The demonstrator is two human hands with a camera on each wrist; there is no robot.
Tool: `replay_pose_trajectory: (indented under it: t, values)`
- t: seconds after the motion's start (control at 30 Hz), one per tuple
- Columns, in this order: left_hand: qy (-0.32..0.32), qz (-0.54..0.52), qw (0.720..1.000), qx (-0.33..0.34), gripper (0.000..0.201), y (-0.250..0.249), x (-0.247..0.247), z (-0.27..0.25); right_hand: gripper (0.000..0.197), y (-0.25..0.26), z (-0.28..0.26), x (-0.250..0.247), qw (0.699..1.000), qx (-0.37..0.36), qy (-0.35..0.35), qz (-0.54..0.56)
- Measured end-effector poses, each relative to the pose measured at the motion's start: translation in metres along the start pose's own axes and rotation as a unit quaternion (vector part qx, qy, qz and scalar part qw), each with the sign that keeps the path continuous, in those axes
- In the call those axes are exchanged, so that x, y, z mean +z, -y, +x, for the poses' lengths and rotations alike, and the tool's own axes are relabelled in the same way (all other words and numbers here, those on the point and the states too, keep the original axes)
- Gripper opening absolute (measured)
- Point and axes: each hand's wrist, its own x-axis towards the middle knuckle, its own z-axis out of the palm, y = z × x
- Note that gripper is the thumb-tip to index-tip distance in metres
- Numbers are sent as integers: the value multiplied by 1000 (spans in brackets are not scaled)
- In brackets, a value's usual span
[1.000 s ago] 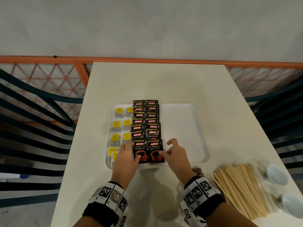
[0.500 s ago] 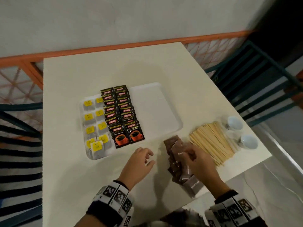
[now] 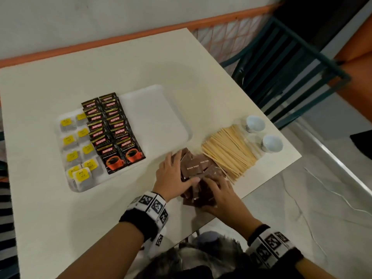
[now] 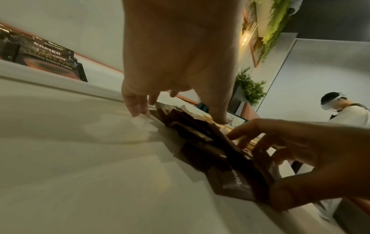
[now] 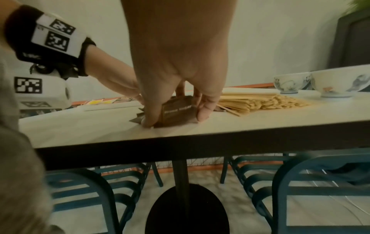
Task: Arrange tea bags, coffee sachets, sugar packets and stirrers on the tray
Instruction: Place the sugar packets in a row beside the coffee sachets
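Both hands on brown sugar packets (image 3: 198, 168) at worktop (image 3: 60, 218) near edge: left hand (image 3: 173, 176) fingers straight, right hand (image 3: 221, 195) fingers curled round pile

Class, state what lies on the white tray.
On the white tray: yellow-tagged tea bags at left, two overlapping columns of Kopiko coffee sachets beside them. Their lower sachets are mostly covered.

A cream-topped counter (image 3: 124, 63) is set against a pale wall (image 3: 100, 19) edged with an orange rail (image 3: 221, 22). Two small white bowls (image 3: 255, 123) with painted patterns are seen near the counter's right edge, side by side. Dark teal slatted chairs (image 3: 281, 63) are placed around it, and green plants (image 4: 253, 90) are seen farther off.
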Motion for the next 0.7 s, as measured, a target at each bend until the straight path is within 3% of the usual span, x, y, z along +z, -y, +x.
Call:
replay_pose_trajectory:
  t: [0.1, 0.2, 0.37, 0.5, 0.7]
  values:
    - [-11, -8, 1000, -6, 103, -4, -4, 9, 78, -7, 8, -4, 999, -13, -16, 41]
    - [-26, -75, 997, -4, 97, -6, -8, 14, 93, -14, 18, -7, 996, -8, -15, 84]
    - [-31, -134, 990, -33, 66, -5, -14, 12, 108, -21, 39, -15, 994, -23, 28, 99]
    - [-61, -182, 981, -41, 42, -3, -13, 13, 88, -19, 55, -23, 997, -43, 18, 68]
    - [-81, -246, 963, -79, 38, 4, -12, 7, 63, -11, 71, -29, 995, -94, 16, -2]
